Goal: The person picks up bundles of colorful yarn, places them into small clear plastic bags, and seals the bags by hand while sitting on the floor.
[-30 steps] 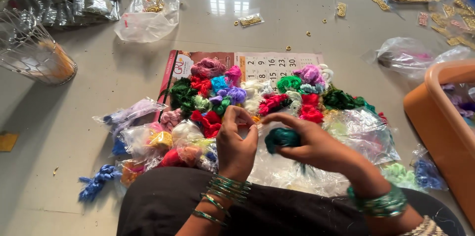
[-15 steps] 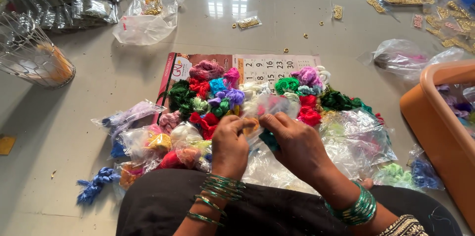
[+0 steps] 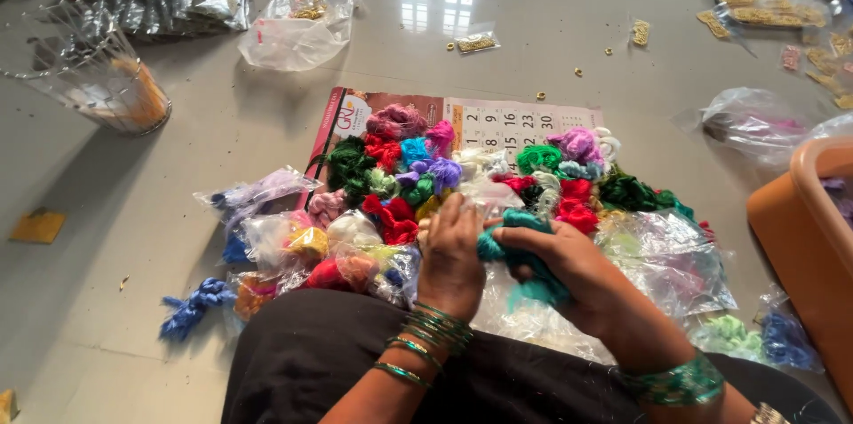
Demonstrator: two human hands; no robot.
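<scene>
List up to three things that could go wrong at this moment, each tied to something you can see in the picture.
1. The teal thread bundle is pinched between the left hand and right hand; loose strands hang below and could snag or tangle.
2. The heap of coloured thread bundles lies packed together, so colours may knot into one another.
3. Small gold beads lie scattered on the smooth floor; they could roll off and be lost.

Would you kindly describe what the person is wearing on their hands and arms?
Both forearms are bare, with no sleeves or gloves in view. The left hand has a stack of thin green bangles at its wrist. The right hand has a broader band of green bangles, with a pale beaded one nearer the elbow.
</scene>
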